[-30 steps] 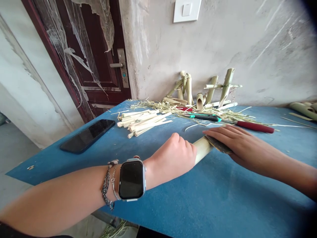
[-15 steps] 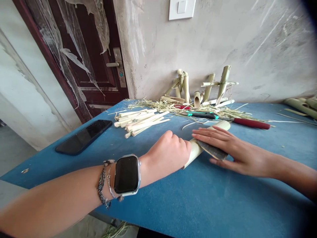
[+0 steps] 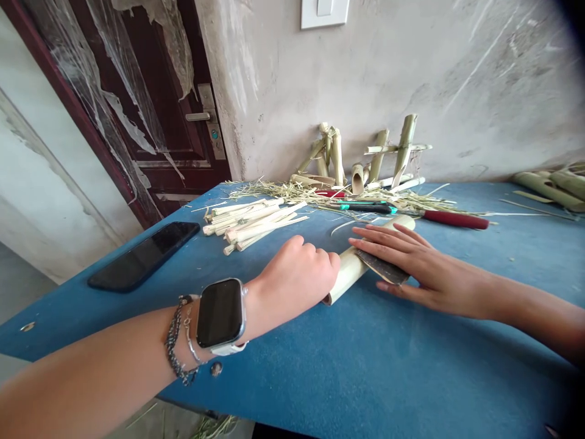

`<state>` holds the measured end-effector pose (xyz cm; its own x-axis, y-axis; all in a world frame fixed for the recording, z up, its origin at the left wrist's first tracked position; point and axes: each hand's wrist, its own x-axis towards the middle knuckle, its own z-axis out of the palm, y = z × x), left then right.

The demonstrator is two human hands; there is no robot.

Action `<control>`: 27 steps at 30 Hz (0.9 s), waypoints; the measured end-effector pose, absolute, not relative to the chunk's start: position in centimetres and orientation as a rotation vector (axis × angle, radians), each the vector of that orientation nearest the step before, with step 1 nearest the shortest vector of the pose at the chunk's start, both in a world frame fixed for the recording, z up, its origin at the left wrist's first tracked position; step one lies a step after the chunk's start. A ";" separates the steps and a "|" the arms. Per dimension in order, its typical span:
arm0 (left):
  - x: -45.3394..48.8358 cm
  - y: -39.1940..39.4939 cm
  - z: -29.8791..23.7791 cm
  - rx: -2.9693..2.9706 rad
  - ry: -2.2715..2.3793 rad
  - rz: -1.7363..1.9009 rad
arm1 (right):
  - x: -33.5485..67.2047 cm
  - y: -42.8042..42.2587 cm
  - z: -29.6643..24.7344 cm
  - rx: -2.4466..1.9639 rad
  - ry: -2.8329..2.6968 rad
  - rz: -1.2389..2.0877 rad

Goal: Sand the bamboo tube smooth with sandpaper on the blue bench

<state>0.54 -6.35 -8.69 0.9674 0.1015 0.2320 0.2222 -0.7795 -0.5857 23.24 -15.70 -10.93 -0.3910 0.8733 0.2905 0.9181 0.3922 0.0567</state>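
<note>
A pale bamboo tube [image 3: 348, 271] lies on the blue table [image 3: 365, 366], running from near me up to the right. My left hand [image 3: 292, 281], with a smartwatch and bracelets at the wrist, is closed round the tube's near end. My right hand [image 3: 414, 262] lies flat with fingers stretched out, pressing a dark strip of sandpaper [image 3: 382, 268] onto the top of the tube. The tube's far end [image 3: 404, 222] shows beyond my right fingers.
A black phone [image 3: 142, 255] lies at the left. A pile of split bamboo sticks [image 3: 253, 222] sits behind my left hand. Shavings, a red-handled tool [image 3: 454, 219], a green-tipped tool [image 3: 365, 207] and upright bamboo pieces [image 3: 365, 158] line the wall. More bamboo [image 3: 548, 186] lies at far right.
My right hand with the sandpaper has slid left along the tube toward my left hand, uncovering the tube's far end. The view has shifted slightly.
</note>
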 end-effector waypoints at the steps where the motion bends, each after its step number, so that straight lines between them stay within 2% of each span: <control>1: 0.6 -6.4 -8.6 -2.465 -0.230 -0.234 | 23.6 -15.6 -10.9 -1.610 -2.415 -0.331; 8: 0.8 -6.6 -7.7 -2.471 -0.202 -0.182 | 25.9 -15.3 -11.4 -1.812 -2.167 -0.507; 14: 1.2 -5.7 -7.8 -2.505 -0.182 -0.156 | 22.2 -15.8 -9.7 -1.305 -2.585 -0.244; 22: 1.3 -5.3 -7.8 -2.506 -0.166 -0.201 | 25.9 -15.1 -10.8 -1.807 -2.194 -0.444; 27: 1.2 -5.3 -8.1 -2.482 -0.063 -0.336 | 22.1 -16.1 -9.9 -1.402 -2.522 -0.307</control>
